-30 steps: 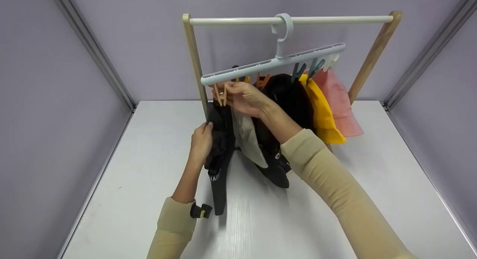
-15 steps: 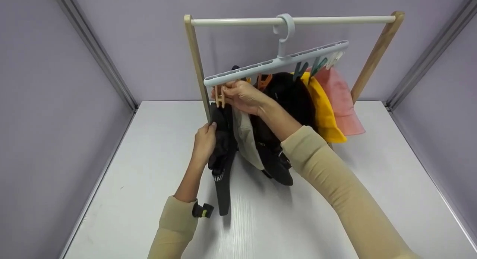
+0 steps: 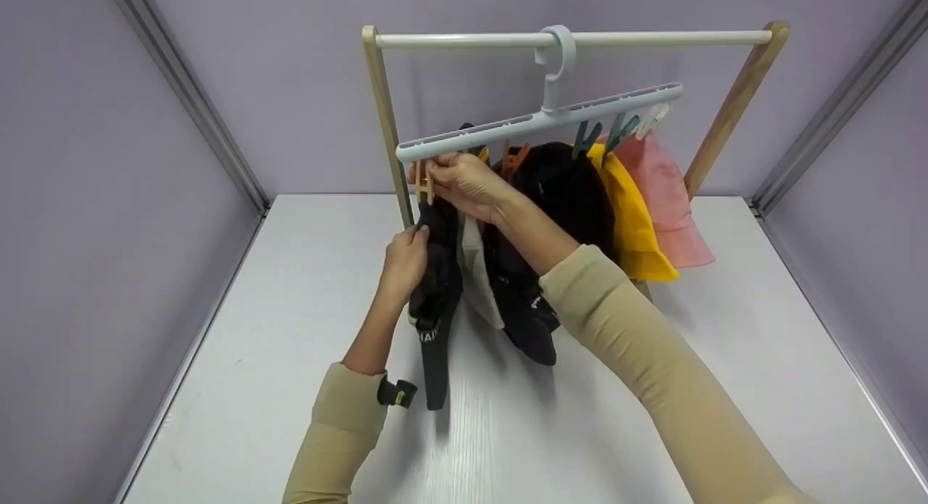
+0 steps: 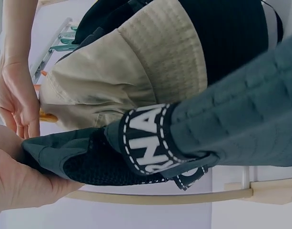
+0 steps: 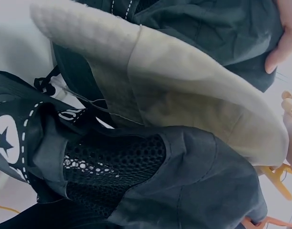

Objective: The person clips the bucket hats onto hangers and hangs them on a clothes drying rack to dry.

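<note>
In the head view, my left hand [image 3: 406,263] grips the upper edge of a dark hat [image 3: 437,272] with a lettered band [image 4: 148,138] and mesh. Its brim hangs downward. My right hand [image 3: 467,185] pinches a peach clothespin [image 3: 425,182] under the low left end of a pale blue hanger [image 3: 471,138]. The hat's top edge sits right at the clothespin's lower tips. Close beside it hangs a beige hat [image 4: 112,76]. In the right wrist view, fingers of my left hand [image 5: 285,40] hold the dark hat's fabric [image 5: 222,33].
The hanger hooks over the white rail of a wooden-legged rack [image 3: 471,41]. Farther right hang a black cap [image 3: 533,337], a yellow hat [image 3: 638,228] and a pink hat [image 3: 670,207]. Orange [image 3: 516,158], dark, green and white clips hold them. Grey panels surround the white table [image 3: 304,286].
My left hand has moved slightly up and right, bringing the dark hat's edge nearer the clothespin. The clothespin's upper arms have come closer together in my right hand.
</note>
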Demonstrator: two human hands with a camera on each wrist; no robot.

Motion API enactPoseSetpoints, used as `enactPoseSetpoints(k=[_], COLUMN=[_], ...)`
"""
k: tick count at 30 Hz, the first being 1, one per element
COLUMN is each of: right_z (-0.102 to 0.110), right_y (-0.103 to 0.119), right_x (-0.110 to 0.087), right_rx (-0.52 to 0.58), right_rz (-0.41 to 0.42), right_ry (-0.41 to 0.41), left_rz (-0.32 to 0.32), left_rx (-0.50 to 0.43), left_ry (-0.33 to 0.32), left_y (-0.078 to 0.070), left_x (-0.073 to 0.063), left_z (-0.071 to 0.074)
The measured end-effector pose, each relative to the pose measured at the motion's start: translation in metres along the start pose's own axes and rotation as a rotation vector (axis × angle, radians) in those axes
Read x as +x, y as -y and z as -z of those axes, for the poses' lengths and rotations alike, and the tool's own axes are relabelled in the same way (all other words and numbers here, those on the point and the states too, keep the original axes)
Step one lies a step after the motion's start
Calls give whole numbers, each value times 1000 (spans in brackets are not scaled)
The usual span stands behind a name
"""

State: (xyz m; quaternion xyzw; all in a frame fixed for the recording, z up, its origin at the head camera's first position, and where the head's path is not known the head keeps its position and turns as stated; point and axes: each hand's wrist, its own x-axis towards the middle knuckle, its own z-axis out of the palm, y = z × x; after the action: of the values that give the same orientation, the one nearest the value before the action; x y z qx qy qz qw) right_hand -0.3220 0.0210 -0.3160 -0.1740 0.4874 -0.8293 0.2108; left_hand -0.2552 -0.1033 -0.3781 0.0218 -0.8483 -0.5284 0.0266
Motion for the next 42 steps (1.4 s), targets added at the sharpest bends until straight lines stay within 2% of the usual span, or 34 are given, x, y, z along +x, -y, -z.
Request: enactPoseSetpoints(k=[12,21,24,29,37,42], right_z=[0,1,1,0,0,0], right_y=[-2,-3,-4,-5,-7,-9], right_x=[2,2,3,4,5,5], right_rx=[8,-35,-30,-17,3,11], right_rz=[10,0,6,18,30,34], right_ry=[-8,4,6,17,14,10], left_rz=[-36,-38,-26,12,-24,-15], left_rx=[85,132,123,72,197,242], left_ry=[66,86,93,78,41,26], left_y=[-17,-31,-34,-37,-41,-43], left_x=[9,13,15,16,17,19], left_z=[10,21,22,23,19,17])
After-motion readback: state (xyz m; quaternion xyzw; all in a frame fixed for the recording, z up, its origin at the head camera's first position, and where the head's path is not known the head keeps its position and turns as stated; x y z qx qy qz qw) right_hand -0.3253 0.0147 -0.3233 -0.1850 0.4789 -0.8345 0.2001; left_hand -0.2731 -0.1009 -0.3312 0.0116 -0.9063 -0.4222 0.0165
